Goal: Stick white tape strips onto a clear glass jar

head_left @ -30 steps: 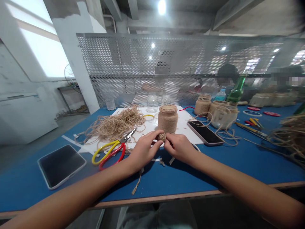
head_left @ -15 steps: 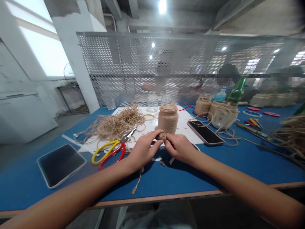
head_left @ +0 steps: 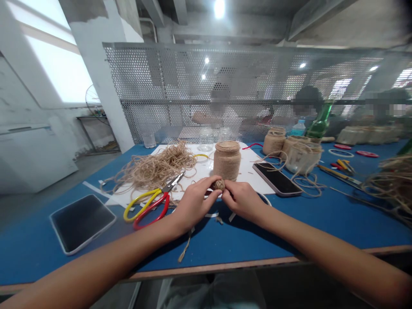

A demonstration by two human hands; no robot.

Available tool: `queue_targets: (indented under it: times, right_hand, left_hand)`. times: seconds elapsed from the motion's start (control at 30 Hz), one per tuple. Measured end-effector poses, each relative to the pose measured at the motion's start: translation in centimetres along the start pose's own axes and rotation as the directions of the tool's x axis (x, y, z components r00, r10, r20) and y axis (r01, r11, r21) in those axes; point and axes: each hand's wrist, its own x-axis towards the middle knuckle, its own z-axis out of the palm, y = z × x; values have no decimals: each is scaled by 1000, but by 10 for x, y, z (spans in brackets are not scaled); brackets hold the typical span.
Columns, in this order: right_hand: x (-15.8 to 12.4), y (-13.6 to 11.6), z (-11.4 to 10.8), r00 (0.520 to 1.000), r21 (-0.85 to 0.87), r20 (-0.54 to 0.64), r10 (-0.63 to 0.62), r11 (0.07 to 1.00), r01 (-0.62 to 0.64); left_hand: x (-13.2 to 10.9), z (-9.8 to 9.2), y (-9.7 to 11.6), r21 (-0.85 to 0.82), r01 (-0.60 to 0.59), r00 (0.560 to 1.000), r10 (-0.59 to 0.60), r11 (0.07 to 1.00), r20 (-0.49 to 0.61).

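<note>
Between my hands is a small ball of brown twine (head_left: 218, 185), just in front of a jar wrapped in twine (head_left: 227, 161). My left hand (head_left: 197, 199) is closed on the ball, thumb below and fingers above. On the ball's right side, the fingertips of my right hand (head_left: 242, 198) pinch together against it; whether they grip a strand is hidden. Scissors with one yellow and one red handle (head_left: 157, 201) lie partly open beside my left hand. Behind them spreads a loose heap of twine (head_left: 157, 165).
A tablet (head_left: 83, 223) lies at the left, a phone (head_left: 277, 179) at the right. Twine-wrapped jars (head_left: 274, 140) and a green bottle (head_left: 320, 122) stand back right. Clear glass jars (head_left: 206, 139) stand before a perforated metal screen (head_left: 180, 94), with people behind it.
Both hands stay in nearly the same place around the twine ball, which seems slightly turned. Nothing else on the table has visibly moved.
</note>
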Motion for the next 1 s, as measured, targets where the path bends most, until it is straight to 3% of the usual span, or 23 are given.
queue_targets:
  times: [1.0]
  right_hand:
    - [-1, -2, -2, 1000, -1, 12, 11, 1000, -10]
  left_hand:
    - [-2, 1, 1, -28, 8, 1000, -9, 1000, -11]
